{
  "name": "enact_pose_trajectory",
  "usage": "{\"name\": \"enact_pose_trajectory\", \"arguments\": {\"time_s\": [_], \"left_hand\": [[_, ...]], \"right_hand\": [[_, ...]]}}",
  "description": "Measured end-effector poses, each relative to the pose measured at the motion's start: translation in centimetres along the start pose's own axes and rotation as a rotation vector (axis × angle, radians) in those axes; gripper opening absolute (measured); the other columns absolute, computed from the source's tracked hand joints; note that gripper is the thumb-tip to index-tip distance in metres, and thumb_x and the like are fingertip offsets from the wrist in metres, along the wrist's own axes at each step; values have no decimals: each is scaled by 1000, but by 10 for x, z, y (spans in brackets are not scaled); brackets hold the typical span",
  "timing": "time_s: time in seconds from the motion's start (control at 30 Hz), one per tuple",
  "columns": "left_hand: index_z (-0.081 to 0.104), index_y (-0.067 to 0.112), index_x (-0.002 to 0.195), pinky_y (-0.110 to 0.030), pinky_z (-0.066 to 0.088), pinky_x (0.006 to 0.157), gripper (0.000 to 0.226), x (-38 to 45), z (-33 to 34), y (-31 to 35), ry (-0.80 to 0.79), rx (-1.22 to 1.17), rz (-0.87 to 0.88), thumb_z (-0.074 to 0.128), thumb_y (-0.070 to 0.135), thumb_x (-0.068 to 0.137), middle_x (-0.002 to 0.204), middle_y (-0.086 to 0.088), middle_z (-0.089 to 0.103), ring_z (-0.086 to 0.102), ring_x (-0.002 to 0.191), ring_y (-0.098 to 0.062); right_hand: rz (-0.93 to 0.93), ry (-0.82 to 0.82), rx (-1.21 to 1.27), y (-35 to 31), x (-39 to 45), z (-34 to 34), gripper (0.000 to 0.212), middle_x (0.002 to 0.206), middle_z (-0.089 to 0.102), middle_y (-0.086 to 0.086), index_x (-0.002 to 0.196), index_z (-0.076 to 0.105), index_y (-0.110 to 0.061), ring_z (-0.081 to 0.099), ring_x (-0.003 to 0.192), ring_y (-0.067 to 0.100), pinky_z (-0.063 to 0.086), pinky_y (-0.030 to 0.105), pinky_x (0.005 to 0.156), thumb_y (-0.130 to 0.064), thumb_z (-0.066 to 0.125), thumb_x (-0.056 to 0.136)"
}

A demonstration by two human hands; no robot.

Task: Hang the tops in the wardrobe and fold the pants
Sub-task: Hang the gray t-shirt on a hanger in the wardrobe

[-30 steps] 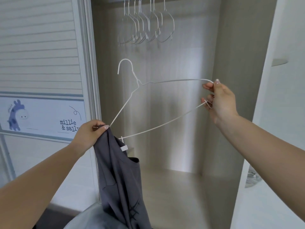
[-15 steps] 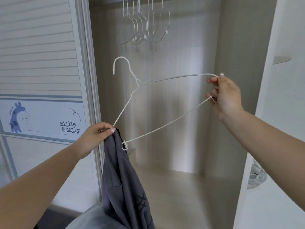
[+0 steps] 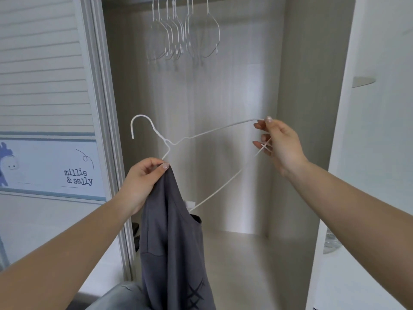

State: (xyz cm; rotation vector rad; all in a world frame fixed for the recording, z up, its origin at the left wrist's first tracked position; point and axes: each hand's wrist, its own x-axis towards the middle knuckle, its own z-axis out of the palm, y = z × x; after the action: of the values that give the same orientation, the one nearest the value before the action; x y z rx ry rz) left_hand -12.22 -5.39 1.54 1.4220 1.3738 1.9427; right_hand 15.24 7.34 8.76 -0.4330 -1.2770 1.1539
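At the centre of the frame the left hand [image 3: 143, 182] has its fingers curled together, thumb and forefinger pinching the shoulder of a dark grey top [image 3: 176, 253] against the lower arm of a white wire hanger [image 3: 196, 139]. The top hangs straight down from that pinch to the bottom edge of the frame, with a crossed-line print near its lower right. At the right of centre the right hand [image 3: 279, 144] grips the hanger's other end, thumb on the upper wire and curled fingers round the lower wire where it bends. The hanger is tilted, its hook pointing to the upper left. Behind, the open wardrobe [image 3: 301, 108] shows a cluster of bare wire hangers [image 3: 183, 34] at the top centre.
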Motion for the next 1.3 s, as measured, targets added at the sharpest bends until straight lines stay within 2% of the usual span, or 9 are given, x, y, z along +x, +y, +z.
{"name": "enact_pose_trajectory", "arguments": {"time_s": [0.13,0.27,0.47,0.63,0.8,0.93,1.03,1.2,1.3], "left_hand": [[68,21,80,-17,48,69,15,1,4,-3,60,-30,-10,61,16,92,71,11,66,59,68,-1],[67,20,81,-21,47,72,12,4,10,-3,90,-70,-21,61,17,91,70,9,64,57,68,-3],[65,16,84,-28,45,82,8,2,23,-3,116,-82,-19,62,14,91,78,1,62,55,77,-11],[65,16,84,-25,46,78,7,1,25,-3,138,-76,-26,63,14,91,79,1,63,57,75,-9],[64,17,84,-23,48,74,6,1,10,-8,159,-84,-49,64,14,90,77,2,62,58,72,-7],[52,18,79,-21,45,69,18,1,5,-10,199,-119,-48,66,12,88,71,3,52,51,65,-6],[42,21,75,-26,41,68,29,3,-1,-8,249,-108,-106,66,28,89,71,4,45,44,65,-9],[48,21,72,-28,39,66,49,6,-15,-1,221,-52,-238,56,69,79,70,6,51,48,65,-13],[54,26,74,-33,36,69,55,6,-19,-1,213,-42,-286,58,80,62,64,6,46,44,63,-15]], "right_hand": [[113,12,144,26,-6,-17,24,106,67,1,108,59,-21,68,88,11,57,33,73,-35,65,89],[276,-38,81,69,-36,-14,13,108,67,4,103,58,-23,67,93,15,56,36,82,-28,61,91],[514,-473,-294,121,-97,23,13,97,70,-3,97,63,-20,67,95,7,52,29,85,-27,67,87],[447,-698,-507,136,-121,53,18,95,62,-3,99,58,-24,60,74,8,49,21,72,-26,69,86],[379,-768,-600,145,-127,61,33,87,62,-9,113,52,-29,58,79,6,43,18,75,-33,69,85],[213,-863,-827,147,-129,61,30,78,52,-2,83,59,-8,47,67,7,35,18,61,-37,63,88],[131,-884,-793,145,-135,58,29,85,53,3,78,53,0,46,69,7,37,20,65,-26,64,86],[261,-982,-766,143,-141,52,13,74,55,-9,80,56,-10,50,66,3,39,20,62,-22,60,83],[267,-1083,-866,144,-140,46,11,74,55,-18,80,52,-28,53,64,-8,38,12,59,-30,62,85]]}}
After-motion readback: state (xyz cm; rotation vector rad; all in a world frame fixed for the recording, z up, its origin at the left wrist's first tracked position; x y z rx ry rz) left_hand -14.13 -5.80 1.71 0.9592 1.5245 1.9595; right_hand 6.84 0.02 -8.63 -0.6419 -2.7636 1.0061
